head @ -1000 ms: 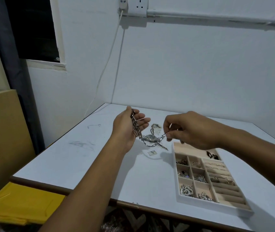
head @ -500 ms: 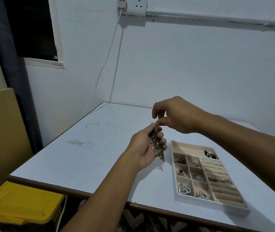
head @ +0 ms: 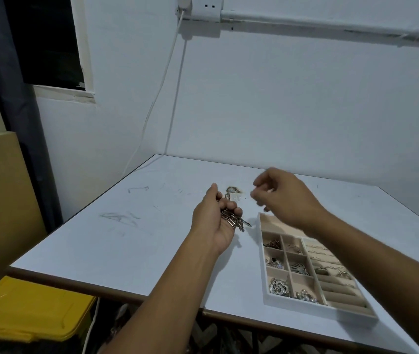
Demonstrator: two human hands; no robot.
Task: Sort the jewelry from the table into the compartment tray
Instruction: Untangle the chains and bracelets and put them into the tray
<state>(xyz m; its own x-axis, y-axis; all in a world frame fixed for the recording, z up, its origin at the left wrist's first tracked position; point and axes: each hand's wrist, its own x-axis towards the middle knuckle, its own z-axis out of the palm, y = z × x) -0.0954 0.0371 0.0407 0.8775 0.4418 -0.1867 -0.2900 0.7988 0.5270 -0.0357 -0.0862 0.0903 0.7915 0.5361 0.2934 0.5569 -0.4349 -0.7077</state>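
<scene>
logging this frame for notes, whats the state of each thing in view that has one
left hand, gripping the chain
chain, bunched in the left hand, ends sticking out
compartment tray, lidless, flat on the table, small cells hold jewelry
right hand, fingers curled above the tray's far end, blurred, hold unclear
loose jewelry, lying on the table beyond the left hand
wall socket, one plug in

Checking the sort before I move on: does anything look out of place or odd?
Nothing damaged or spilled. A small jewelry piece lies loose on the table, beyond the left hand, which grips a bunched chain. Grey scuffs mark the tabletop's left side.
</scene>
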